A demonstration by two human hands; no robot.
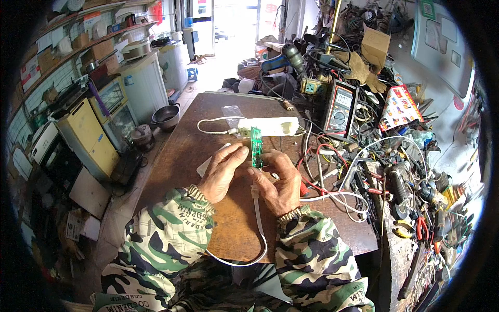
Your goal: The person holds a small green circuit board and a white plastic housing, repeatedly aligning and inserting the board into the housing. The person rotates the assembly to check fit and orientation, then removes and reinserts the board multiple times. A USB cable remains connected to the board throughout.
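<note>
A narrow green circuit board point(256, 143) stands roughly upright between my two hands over the table. My right hand point(280, 179) closes on its lower end, the thumb in front and the fingers curled at its right side. My left hand point(222, 171) is closed beside the board's left edge, thumb pressed to the fingers; what lies in that pinch, if anything, is hidden. Below the board hangs a white cable point(259, 221) with a pale connector, looping toward the table's near edge. Behind the board lies a white power strip housing point(278, 126). A flat white piece point(207, 165) is partly covered by my left hand.
A multimeter point(341, 109) leans at the table's right, among tangled red, white and black leads. Pliers point(404, 229) and other tools crowd the right bench. Behind them sits a blue heat gun point(283, 60). A dark pot point(166, 117) and cabinets stand left of the table.
</note>
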